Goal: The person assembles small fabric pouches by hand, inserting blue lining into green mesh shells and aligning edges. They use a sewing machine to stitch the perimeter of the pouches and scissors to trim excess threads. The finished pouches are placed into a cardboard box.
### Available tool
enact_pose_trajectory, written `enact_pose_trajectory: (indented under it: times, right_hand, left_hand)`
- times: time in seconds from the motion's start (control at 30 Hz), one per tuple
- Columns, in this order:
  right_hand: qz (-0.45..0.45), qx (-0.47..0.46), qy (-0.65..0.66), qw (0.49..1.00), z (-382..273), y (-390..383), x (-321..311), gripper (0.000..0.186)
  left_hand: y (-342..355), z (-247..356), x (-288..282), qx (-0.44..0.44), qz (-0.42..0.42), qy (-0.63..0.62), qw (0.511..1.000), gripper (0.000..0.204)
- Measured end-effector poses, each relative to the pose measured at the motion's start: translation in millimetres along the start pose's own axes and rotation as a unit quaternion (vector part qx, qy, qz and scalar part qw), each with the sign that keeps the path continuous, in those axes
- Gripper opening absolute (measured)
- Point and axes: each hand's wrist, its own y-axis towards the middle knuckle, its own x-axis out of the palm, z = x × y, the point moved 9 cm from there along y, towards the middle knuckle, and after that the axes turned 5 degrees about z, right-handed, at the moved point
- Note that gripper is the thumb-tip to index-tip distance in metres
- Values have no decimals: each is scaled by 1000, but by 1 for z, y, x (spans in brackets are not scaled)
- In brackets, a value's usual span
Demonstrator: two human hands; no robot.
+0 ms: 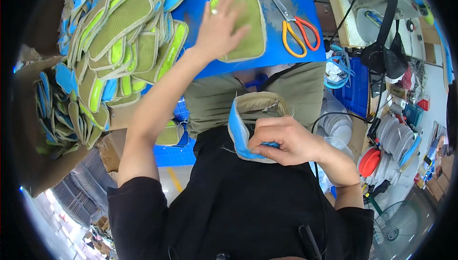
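Note:
My right hand [286, 140] pinches the edge of a small fabric pouch [234, 128] with a blue side and beige trim, close to my lap. The pouch gapes, and a metal zipper pull [272, 106] shows near its far rim. Over the blue tabletop, my left hand [222, 28] reaches out with its fingers apart and slightly blurred. Beneath it lies a flat olive-green pouch [250, 31] with rounded corners and pale binding; whether the fingers touch it I cannot tell. Right of that pouch rest scissors [296, 31] with orange and red handles.
A high heap of olive, lime and blue pouches [124, 40] rises at the left, with more in a cardboard box [52, 116] below. Thread scraps [281, 4] lie around the scissor blades. At the right stand a blue crate [357, 85], reels [391, 138] and a fan [393, 233].

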Motion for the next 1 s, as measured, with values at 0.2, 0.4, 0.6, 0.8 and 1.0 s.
enact_pose_trajectory:
  times: [0.2,0.4,0.6,0.8,1.0]
  right_hand:
    - [12,24,53,998,27,-10,3,11]
    - [-11,71,46,996,26,8,9,10]
    - [-2,67,58,996,35,6,10,9]
    - [4,56,69,996,32,10,7,9]
    - [-8,63,64,996,35,6,7,9]
  left_hand:
    - [-22,119,-183,17,30,-685,728,42]
    - [-49,219,-223,17,-19,-951,307,27]
    - [-45,203,-214,110,-143,-947,264,27]
    - [-47,198,-206,90,-107,-957,253,28]
    - [-46,196,-200,83,-42,-965,244,25]
